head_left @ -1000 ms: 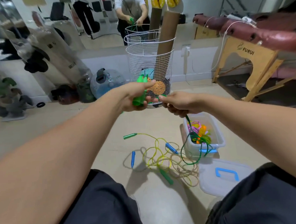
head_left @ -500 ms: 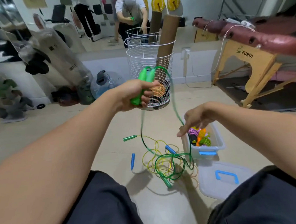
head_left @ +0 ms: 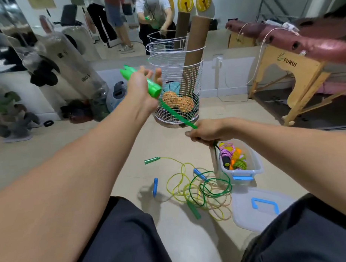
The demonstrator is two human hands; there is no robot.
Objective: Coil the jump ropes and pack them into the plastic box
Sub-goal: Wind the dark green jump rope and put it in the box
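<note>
Head view: the left hand (head_left: 141,87) is raised and grips the paired bright green handles (head_left: 141,80) of one jump rope, with some fingers lifted off them, while the right hand (head_left: 205,130) is closed around its green cord (head_left: 176,115), pulled taut between the two, probably to set the length of the next loop. The slack falls past the plastic box (head_left: 255,163), already holding coiled ropes, onto the floor tangle of yellow and beige ropes (head_left: 190,191); the box's lid (head_left: 259,208) lies just beside it.
</note>
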